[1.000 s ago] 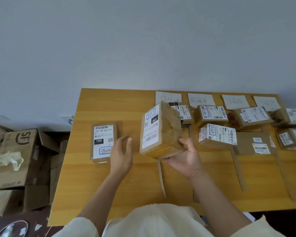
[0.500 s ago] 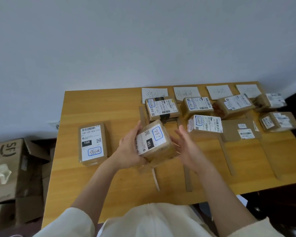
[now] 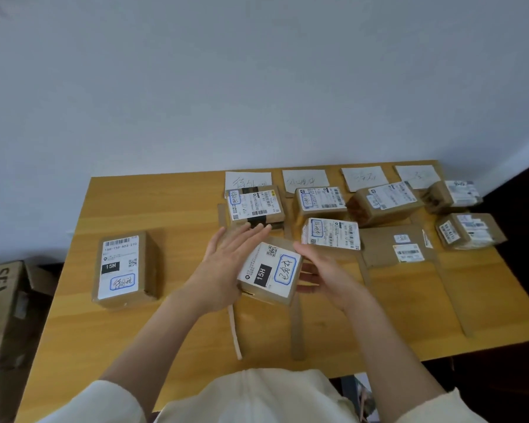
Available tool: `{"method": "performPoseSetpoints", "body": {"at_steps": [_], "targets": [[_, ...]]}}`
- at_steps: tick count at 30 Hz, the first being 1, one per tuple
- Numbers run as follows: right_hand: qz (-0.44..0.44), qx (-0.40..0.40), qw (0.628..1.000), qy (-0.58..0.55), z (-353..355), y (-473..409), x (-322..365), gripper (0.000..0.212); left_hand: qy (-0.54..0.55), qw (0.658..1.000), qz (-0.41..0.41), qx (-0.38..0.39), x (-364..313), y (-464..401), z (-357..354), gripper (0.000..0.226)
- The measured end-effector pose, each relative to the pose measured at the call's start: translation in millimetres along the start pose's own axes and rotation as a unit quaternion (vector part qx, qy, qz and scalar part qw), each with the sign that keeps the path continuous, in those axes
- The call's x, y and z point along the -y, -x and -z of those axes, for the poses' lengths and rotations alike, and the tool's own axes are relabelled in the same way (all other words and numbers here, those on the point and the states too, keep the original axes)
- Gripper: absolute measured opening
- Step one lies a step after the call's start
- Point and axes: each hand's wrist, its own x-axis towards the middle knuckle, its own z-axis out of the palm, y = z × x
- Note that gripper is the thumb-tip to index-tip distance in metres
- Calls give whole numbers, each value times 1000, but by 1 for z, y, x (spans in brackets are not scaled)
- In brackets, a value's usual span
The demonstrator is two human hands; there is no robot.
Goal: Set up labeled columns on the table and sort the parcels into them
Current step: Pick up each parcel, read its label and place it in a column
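Note:
A small brown parcel [image 3: 269,270] with a white "15H" label and a blue-circled handwritten mark sits tilted between my two hands over the wooden table [image 3: 165,203]. My left hand [image 3: 223,267] lies flat against its left side, fingers straight. My right hand [image 3: 327,276] touches its right side, thumb at the top corner and fingers stretched out below. Four handwritten paper labels [image 3: 247,180] [image 3: 304,180] [image 3: 364,178] [image 3: 417,176] line the far edge, with several parcels such as the labelled box [image 3: 255,204] under them. Cardboard strips [image 3: 297,328] mark columns.
Another 15H parcel [image 3: 121,268] lies alone on the table's left part. A thin pale strip [image 3: 235,334] lies near the front edge. Open cardboard boxes [image 3: 0,300] stand on the floor at the left. A wall runs behind the table.
The parcel has turned from standing on edge in my right hand to label-up and lower, between both hands. My left hand came in against its left side.

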Motion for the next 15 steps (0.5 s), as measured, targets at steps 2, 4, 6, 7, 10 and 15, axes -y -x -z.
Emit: {"method": "performPoseSetpoints", "body": {"at_steps": [2, 4, 6, 7, 10, 15], "targets": [[11, -9, 999, -46, 26, 3, -4, 33, 41, 997, 45, -49, -20, -11, -6, 113], [15, -20, 995, -100, 55, 5, -12, 33, 114, 984, 103, -92, -40, -24, -13, 110], [12, -33, 988, -149, 85, 8, -21, 36, 161, 972, 132, -110, -57, -38, -23, 107], [10, -39, 985, -170, 99, 10, -26, 38, 170, 970, 140, -105, -65, -44, -28, 105], [11, -64, 972, -226, 138, 17, -41, 50, 172, 970, 154, -76, -90, -61, -47, 98], [23, -79, 939, -335, 188, 28, -64, 42, 170, 970, 171, -36, -127, -86, -77, 88]]}}
